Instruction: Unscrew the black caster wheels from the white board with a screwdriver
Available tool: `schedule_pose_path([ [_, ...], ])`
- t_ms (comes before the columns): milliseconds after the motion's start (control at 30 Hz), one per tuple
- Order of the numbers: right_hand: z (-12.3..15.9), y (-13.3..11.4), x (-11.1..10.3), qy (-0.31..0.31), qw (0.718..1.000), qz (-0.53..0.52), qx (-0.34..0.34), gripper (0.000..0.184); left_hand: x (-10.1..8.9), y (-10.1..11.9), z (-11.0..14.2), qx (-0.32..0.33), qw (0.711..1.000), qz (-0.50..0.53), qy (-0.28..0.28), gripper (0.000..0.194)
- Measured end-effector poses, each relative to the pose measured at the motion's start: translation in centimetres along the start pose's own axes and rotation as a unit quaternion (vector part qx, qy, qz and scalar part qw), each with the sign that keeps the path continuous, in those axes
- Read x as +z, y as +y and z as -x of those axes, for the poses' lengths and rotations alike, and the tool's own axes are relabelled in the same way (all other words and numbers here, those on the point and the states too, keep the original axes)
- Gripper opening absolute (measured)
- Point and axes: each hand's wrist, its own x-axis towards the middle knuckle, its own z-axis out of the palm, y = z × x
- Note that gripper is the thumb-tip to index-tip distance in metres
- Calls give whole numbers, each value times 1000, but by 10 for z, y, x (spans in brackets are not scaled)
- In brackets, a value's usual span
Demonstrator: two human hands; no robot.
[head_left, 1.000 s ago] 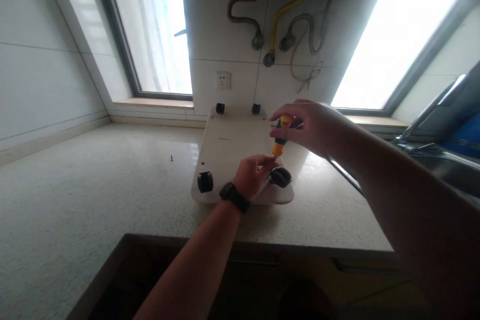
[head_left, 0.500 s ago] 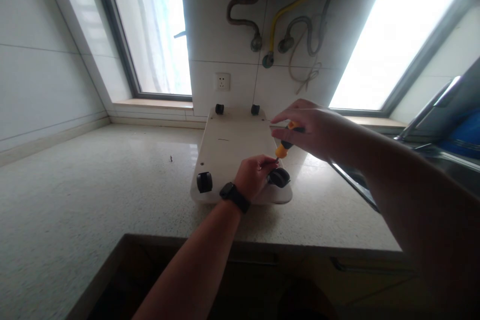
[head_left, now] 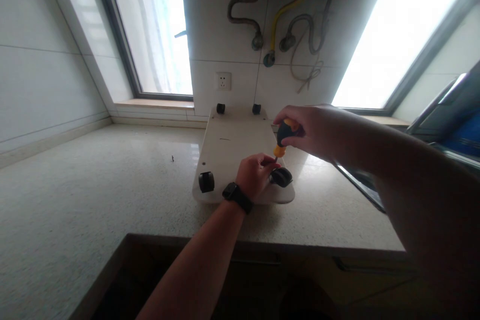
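A pale, flat board with rounded corners lies on the counter, casters facing up. My right hand grips the yellow-and-black handle of a screwdriver, its fingers curled round it. The shaft points down beside the near right caster. Pinched together at the shaft's lower end are the fingers of my left hand; they hide the tip, and whether they hold the shaft or a screw is unclear. A black watch circles my left wrist. Another caster sits at the near left corner.
Two small casters stand at the board's far end by the tiled wall. A tiny dark piece, perhaps a screw, rests on the speckled counter. At right is a sink edge. Pipes and a socket are on the wall.
My right hand's fingers, stretched forward before, have now closed round the handle. The screwdriver stands more upright. My left hand keeps its pinch at almost the same spot.
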Motion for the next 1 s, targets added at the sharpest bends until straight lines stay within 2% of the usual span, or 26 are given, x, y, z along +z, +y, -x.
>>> schedule_pose_path([
  [100,-1,-1,2,-2,1000,-5,2,35,0,1,0,0,1000,-6,3,13],
  [233,-4,-3,7,34,994,57,86,54,1,2,0,7,1000,-16,0,13],
  [267,-5,-2,7,30,993,61,95,53,1,2,-1,9,1000,-18,-1,13],
  [433,-9,6,-2,-12,1000,-3,18,25,0,-2,0,27,1000,5,-12,13],
  [567,-5,7,-11,-50,998,-46,2,33,-2,-4,0,43,996,60,-58,17],
  [667,-1,3,-11,-62,997,-41,16,41,-2,-4,1,35,993,76,-82,17],
  [800,1,1,-2,-3,997,35,62,52,-1,-2,0,31,996,61,-51,11],
  [867,1,2,0,1,993,71,93,55,0,-1,0,30,998,44,-41,9],
  [933,1,3,-1,-10,994,67,89,51,0,-2,0,29,998,30,-36,8],
  [1000,2,4,-4,-18,998,34,55,41,0,-2,0,25,999,13,-20,7],
])
